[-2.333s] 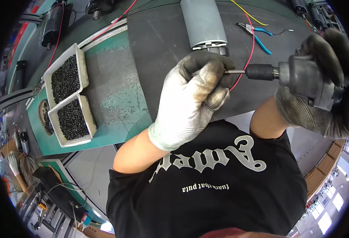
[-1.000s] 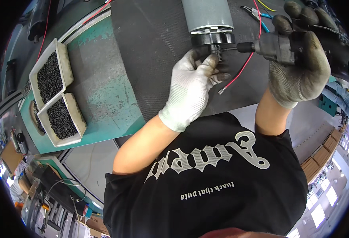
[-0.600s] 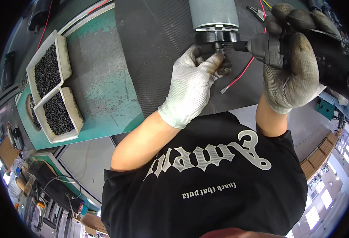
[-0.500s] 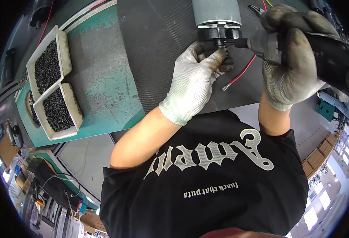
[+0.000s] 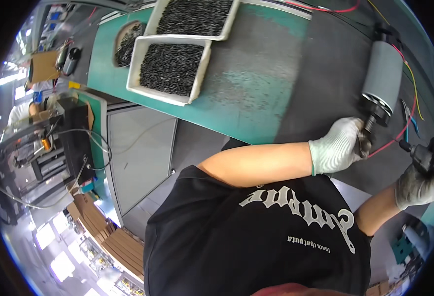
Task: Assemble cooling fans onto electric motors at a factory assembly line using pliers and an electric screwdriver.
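A grey cylindrical motor [image 5: 384, 76] with black ends lies at the right of the bench. From its near end a ridged, worm-like shaft [image 5: 371, 122] points toward me. My left hand [image 5: 344, 145], in a white glove with dark-stained fingertips, is closed around the tip of that shaft; its fingers hide the tip. Further right, my gloved right hand [image 5: 416, 186] grips a black power tool [image 5: 425, 159] whose nose points left, apart from the motor. The rest of the tool runs into the dark rim of the picture.
Two white bins, a nearer bin [image 5: 200, 71] and a farther bin [image 5: 230, 22], hold many small black parts. A round container [image 5: 117, 47] stands beside them. Blue-handled pliers [image 5: 408, 118] and a red wire [image 5: 401, 133] lie right of the motor. A grey cabinet [image 5: 140, 153] is below the bench.
The power tool has come away from the motor's near end, to the right and toward me. My view has swung left, showing more of the bins. My left hand stays at the shaft.
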Demonstrator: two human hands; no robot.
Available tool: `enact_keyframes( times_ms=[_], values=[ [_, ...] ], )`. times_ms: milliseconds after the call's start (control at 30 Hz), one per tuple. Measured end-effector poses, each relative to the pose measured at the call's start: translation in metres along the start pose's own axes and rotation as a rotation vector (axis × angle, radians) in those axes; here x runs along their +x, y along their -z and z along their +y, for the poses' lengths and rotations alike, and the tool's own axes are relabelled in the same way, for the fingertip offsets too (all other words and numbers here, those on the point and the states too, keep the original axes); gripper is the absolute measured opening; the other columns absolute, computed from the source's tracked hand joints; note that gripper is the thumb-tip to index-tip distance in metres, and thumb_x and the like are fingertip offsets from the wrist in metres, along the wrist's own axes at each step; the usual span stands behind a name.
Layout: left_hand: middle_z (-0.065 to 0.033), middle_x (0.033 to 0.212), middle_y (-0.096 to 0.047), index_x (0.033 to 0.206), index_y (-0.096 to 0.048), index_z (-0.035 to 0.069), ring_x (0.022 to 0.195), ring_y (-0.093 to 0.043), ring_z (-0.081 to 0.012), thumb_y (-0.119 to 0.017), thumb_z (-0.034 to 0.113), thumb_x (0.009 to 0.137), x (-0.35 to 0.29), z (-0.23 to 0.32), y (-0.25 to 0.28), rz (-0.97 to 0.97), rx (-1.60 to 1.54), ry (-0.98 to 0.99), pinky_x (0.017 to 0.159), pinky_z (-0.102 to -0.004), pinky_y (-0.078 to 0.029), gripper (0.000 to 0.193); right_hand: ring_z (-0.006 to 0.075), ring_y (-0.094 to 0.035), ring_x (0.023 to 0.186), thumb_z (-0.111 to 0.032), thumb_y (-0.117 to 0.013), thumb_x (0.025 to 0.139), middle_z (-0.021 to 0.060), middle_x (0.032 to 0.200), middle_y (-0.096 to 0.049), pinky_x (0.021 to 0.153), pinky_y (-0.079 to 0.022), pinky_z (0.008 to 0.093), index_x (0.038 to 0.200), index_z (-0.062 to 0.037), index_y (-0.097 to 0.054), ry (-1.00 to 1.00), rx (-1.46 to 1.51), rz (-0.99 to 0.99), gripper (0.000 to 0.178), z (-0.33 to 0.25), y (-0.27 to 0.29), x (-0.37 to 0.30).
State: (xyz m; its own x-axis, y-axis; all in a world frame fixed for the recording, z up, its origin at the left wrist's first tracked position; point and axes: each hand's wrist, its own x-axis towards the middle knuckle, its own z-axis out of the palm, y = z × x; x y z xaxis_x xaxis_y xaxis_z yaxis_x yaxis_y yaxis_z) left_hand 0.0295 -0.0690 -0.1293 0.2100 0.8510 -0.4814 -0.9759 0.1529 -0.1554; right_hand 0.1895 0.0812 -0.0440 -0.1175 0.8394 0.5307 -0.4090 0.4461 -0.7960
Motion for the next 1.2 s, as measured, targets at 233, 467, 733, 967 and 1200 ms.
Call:
enact_keyframes(
  times_ms=[233, 467, 733, 967, 1200],
  values=[
    [-0.0187, 0.091, -0.063, 0.088, -0.062, 0.001, 0.078, -0.062, -0.0376, -0.06, 0.015, 0.082, -0.173, 0.147, -0.013, 0.866, 3.213, -1.247, 0.07, -0.0426, -0.053, 0.015, 0.0382, -0.06, 0.115, -0.004, -0.053, 0.095, 0.0272, 0.122, -0.06, 0.102, -0.05, 0.0494, 0.113, 0.0151, -0.06, -0.192, -0.245, 0.125, 0.027, 0.022, 0.064, -0.037],
    [-0.0219, 0.098, -0.067, 0.104, -0.068, -0.001, 0.092, -0.066, -0.0371, -0.067, 0.02, 0.085, -0.241, 0.277, 0.028, 1.711, 2.391, -1.082, 0.082, -0.0404, -0.052, 0.028, 0.038, -0.063, 0.11, -0.002, -0.054, 0.094, 0.0258, 0.118, -0.062, 0.099, -0.052, 0.0482, 0.11, 0.0162, -0.061, -0.177, -0.23, 0.131, 0.025, 0.029, 0.067, -0.033],
    [-0.0205, 0.09, -0.07, 0.093, -0.073, 0.0, 0.087, -0.069, -0.0337, -0.066, 0.027, 0.081, -0.224, 0.283, 0.036, 1.8, 2.315, -1.13, 0.082, -0.0395, -0.053, 0.03, 0.0332, -0.064, 0.108, -0.005, -0.05, 0.095, 0.0267, 0.118, -0.062, 0.098, -0.051, 0.0451, 0.114, 0.0144, -0.058, -0.128, -0.322, 0.11, 0.029, 0.031, 0.053, -0.027],
    [-0.0229, 0.09, -0.069, 0.1, -0.067, -0.004, 0.084, -0.068, -0.034, -0.068, 0.021, 0.082, -0.237, 0.261, 0.018, 1.527, 2.043, -1.407, 0.08, -0.0387, -0.052, 0.031, 0.0323, -0.063, 0.107, -0.002, -0.057, 0.092, 0.0211, 0.119, -0.062, 0.096, -0.053, 0.045, 0.119, 0.0104, -0.056, -0.119, -0.265, 0.135, 0.03, 0.018, 0.016, -0.032],
    [-0.0094, 0.087, -0.058, 0.102, -0.054, 0.0, 0.076, -0.056, -0.014, -0.066, -0.004, 0.081, -0.147, 0.125, -0.018, -0.234, 1.081, -1.092, 0.057, -0.0303, -0.049, 0.025, 0.0285, -0.057, 0.11, 0.002, -0.058, 0.085, 0.0156, 0.122, -0.056, 0.092, -0.048, 0.0406, 0.128, 0.0035, -0.049, -0.265, 0.503, -0.255, 0.044, -0.013, -0.023, -0.023]
  ],
)
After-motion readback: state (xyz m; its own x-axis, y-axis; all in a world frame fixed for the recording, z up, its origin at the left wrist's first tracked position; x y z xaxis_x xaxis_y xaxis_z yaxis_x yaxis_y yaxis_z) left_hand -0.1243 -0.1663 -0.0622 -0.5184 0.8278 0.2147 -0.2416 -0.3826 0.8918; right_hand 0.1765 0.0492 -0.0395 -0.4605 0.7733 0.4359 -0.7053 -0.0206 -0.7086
